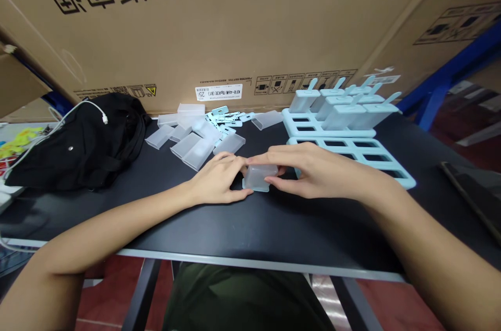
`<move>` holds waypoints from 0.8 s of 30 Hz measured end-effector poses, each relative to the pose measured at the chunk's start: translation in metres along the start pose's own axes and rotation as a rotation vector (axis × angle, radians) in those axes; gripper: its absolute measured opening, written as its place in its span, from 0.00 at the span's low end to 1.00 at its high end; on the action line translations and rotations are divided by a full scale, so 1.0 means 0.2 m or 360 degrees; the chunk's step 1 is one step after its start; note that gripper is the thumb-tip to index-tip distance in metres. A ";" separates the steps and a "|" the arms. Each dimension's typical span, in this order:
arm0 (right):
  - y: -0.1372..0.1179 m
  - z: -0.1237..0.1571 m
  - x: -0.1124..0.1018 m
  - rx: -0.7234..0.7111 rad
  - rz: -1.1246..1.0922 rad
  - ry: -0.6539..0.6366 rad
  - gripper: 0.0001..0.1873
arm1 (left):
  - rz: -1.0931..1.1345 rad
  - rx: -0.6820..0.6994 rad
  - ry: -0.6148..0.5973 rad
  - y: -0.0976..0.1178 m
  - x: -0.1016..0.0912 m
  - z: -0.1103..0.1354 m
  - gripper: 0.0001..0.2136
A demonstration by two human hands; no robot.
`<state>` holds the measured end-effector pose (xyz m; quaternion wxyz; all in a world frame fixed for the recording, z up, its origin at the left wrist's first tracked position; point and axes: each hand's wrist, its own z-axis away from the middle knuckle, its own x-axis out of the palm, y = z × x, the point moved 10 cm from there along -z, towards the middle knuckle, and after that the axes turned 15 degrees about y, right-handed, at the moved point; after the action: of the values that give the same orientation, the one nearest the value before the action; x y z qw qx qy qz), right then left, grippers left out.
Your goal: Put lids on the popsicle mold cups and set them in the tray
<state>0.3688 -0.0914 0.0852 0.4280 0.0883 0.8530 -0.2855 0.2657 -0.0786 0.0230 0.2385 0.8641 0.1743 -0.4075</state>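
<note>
Between my two hands, just above the dark tabletop, is a translucent popsicle mold (259, 177) with its flanged rim toward the table. My right hand (309, 169) grips it from the right, the thumb on the near face and the forefinger along the top. From the left, my left hand (221, 179) closes on its edge; the thumb reaches the lower corner and the other fingertips are partly hidden. Beyond my left hand lie several loose translucent molds (198, 148) and a heap of light-blue popsicle sticks (227, 121).
A light-blue rack (329, 131) holds several molds with stick lids (340, 111) at the right. A second slotted rack (407, 179) lies nearer, partly behind my right hand. A black bag (82, 148) sits left, a dark phone-like slab (473, 190) right, and a large cardboard box (219, 38) behind.
</note>
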 end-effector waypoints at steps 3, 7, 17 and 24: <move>-0.01 0.01 0.01 -0.0034 0.0000 -0.0011 0.26 | -0.0010 0.0025 0.0012 0.00 0.00 0.00 0.21; -0.03 0.01 0.03 -0.0120 0.0044 0.0027 0.27 | -0.0043 0.0038 0.0009 0.00 0.00 0.00 0.20; -0.03 0.01 0.09 -0.0008 0.0201 -0.0085 0.26 | -0.0077 0.0085 -0.0004 0.02 0.01 0.00 0.18; -0.02 0.00 0.16 0.0122 0.0283 -0.0219 0.22 | -0.0054 0.0116 -0.0016 0.02 0.01 0.00 0.17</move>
<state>0.3480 -0.0975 0.0619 0.5054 0.1600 0.7988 -0.2843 0.2693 -0.0819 0.0225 0.2009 0.8670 0.1728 -0.4220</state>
